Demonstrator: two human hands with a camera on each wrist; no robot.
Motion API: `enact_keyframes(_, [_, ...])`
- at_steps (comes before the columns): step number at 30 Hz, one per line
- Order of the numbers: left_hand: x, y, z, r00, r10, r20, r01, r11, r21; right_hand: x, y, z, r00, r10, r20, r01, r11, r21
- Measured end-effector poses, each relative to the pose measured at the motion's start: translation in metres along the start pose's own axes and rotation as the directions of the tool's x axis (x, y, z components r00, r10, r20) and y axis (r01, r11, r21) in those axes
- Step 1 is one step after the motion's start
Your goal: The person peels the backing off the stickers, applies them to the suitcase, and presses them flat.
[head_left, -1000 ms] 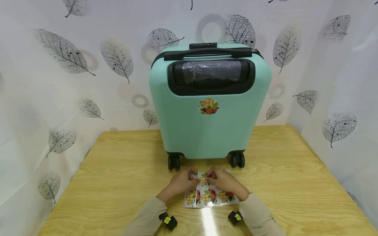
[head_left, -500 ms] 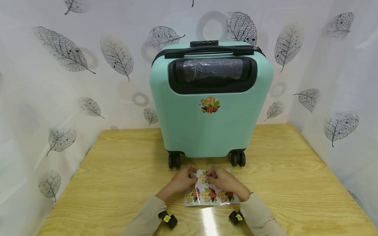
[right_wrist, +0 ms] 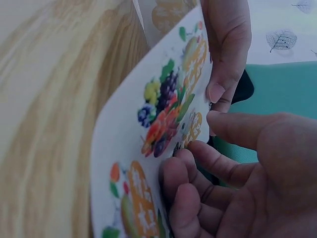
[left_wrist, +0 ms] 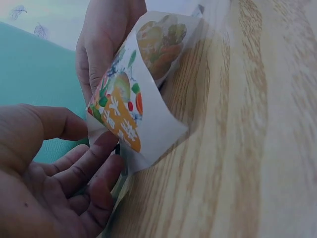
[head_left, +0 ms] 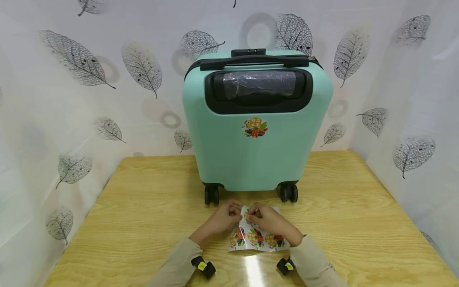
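Observation:
A glossy sheet of fruit stickers [head_left: 255, 238] is held bent above the wooden table in the head view. My left hand [head_left: 223, 217] pinches the sheet's far left edge between thumb and fingertips. From the other side, my right hand [head_left: 269, 219] has its thumb and forefinger pinched at a sticker near the sheet's top. In the left wrist view the sheet [left_wrist: 153, 111] curves up off the wood, its pale back showing. The right wrist view has the printed face of the sheet [right_wrist: 124, 129] against my curled fingers [right_wrist: 181, 171]; whether the sticker is lifting there is hidden.
A mint-green suitcase [head_left: 251, 159] stands upright on its black wheels just behind my hands. One fruit sticker [head_left: 255, 127] is on its front, under the black handle recess. The wooden table [head_left: 150, 191] meets a leaf-patterned curtain [head_left: 143, 119] at the back and sides.
The sheet's left part has bent more, and its lower left corner has shifted slightly right. Both hands remain at nearly the same spots, still pinching. The suitcase is unmoved.

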State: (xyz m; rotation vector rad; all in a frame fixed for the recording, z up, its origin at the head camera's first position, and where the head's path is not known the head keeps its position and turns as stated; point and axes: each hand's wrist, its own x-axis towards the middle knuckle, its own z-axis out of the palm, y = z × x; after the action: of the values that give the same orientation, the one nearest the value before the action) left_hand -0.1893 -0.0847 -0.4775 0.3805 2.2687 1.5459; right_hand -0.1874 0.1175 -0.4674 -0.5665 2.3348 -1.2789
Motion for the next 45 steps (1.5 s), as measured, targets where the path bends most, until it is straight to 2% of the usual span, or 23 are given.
enact_keyframes(12, [0.0001,0.0001,0.0034,0.999,-0.053,-0.007,0.052,0.992,-0.114,0.0008,0.0015,0.0033,0.999,-0.037,-0.002,0.037,0.999,0.038])
enact_keyframes(19, [-0.0013,0.0026,0.0044,0.997,-0.072,-0.007,0.069,0.982,-0.178,0.0008,0.0013,0.0053,0.999,-0.031,-0.011,0.032,0.998,0.056])
enact_keyframes(27, [-0.0025,0.0023,0.0035,0.996,-0.086,-0.004,0.083,0.977,-0.199,0.0016,0.003,0.0072,1.0,-0.019,-0.015,0.02,0.997,0.071])
enact_keyframes(35, [-0.0023,0.0004,0.0046,0.995,-0.102,-0.004,0.099,0.974,-0.205,0.0003,-0.0002,0.0054,0.999,-0.028,0.021,0.025,0.992,0.121])
enact_keyframes(45, [-0.0011,0.0018,0.0061,0.994,-0.108,-0.016,0.102,0.971,-0.218,0.0024,0.0044,0.0034,1.0,-0.027,0.015,0.025,0.995,0.093])
